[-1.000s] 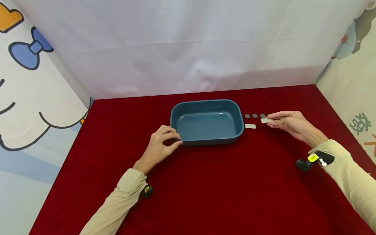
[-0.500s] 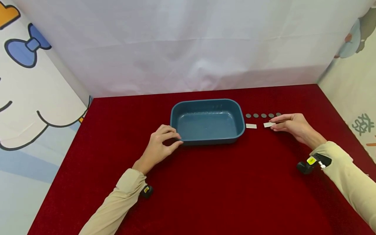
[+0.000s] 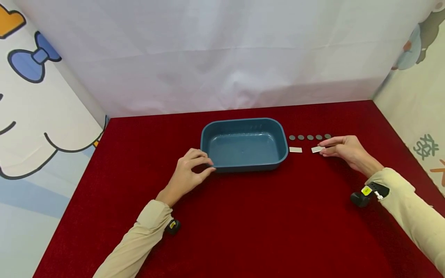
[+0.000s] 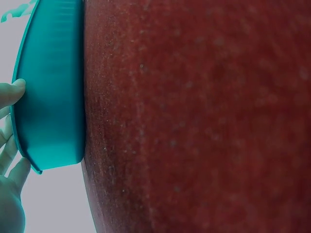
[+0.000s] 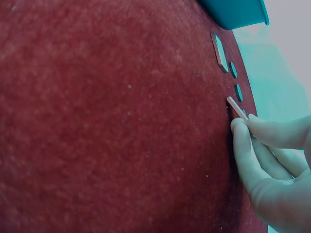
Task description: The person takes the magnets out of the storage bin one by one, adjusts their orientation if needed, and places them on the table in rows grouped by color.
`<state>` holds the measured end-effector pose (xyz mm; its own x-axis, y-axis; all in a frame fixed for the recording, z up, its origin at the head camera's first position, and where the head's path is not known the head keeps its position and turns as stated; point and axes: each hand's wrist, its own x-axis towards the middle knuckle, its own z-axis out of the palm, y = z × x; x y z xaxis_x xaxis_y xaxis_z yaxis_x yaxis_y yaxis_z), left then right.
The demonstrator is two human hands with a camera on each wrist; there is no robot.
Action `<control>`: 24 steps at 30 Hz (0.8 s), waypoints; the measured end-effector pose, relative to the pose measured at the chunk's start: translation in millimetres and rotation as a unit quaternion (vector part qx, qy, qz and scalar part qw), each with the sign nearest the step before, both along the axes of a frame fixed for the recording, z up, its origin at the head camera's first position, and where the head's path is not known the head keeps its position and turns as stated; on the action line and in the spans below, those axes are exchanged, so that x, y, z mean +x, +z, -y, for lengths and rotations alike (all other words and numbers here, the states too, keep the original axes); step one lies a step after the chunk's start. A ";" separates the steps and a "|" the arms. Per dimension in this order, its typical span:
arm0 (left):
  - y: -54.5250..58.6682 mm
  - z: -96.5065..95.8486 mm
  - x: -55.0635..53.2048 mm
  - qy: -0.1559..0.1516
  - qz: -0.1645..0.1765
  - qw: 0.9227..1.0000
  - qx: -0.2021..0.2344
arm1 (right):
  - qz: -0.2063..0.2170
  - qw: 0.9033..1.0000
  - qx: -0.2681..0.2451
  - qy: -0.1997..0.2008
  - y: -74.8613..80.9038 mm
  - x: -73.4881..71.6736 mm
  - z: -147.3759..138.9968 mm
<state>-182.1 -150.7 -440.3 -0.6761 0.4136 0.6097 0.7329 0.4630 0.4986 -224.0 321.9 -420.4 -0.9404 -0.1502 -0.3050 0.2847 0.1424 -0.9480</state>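
Observation:
A blue rectangular basin [image 3: 243, 168] stands on the red cloth. At its near left corner my left hand [image 3: 189, 170] grips the rim, thumb on the outer wall in the left wrist view. To the right of the basin my right hand [image 3: 345, 151] pinches a small white rectangular tile [image 3: 316, 149] between thumb and fingers, close over the cloth. A second white tile [image 3: 295, 150] lies flat beside the basin's right wall. Behind the tiles runs a row of several small grey discs [image 3: 310, 137]; in the right wrist view the held tile [image 5: 236, 108] looks tilted.
The red cloth [image 3: 243, 224] covers the table, with a white curtain [image 3: 222, 58] along its back edge. Printed cartoon panels [image 3: 41, 116] flank both sides. A small black camera [image 3: 361, 197] is strapped to the right wrist.
My right hand has brought the pinched white tile toward me and slightly right, lowering it near the other tile's line; more of the disc row now shows. My left hand stays on the basin.

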 end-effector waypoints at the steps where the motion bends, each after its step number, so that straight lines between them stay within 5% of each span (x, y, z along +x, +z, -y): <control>1: 0.1 0.2 0.0 0.000 0.001 1.000 0.000 | -0.001 1.000 0.001 -0.003 0.0 -0.3 -0.2; 5: -0.1 0.9 -0.2 0.000 0.001 1.000 0.000 | -0.029 0.999 0.038 -0.006 -1.1 -1.0 -1.1; 8: -0.5 1.1 -0.9 -0.003 -0.001 1.000 0.002 | -0.082 0.989 0.124 0.007 -3.4 -1.0 0.1; 14: -0.7 0.7 -2.0 -0.005 0.000 1.000 0.005 | -0.161 0.942 0.293 0.033 -3.3 -1.2 5.2; 18: 0.2 0.5 -1.2 -0.004 0.000 1.000 0.006 | -0.188 0.919 0.340 0.057 -0.9 -2.0 7.2; 24: 0.9 0.2 0.3 -0.004 0.010 1.000 0.005 | -0.286 0.876 0.375 0.100 -7.1 -1.0 1.5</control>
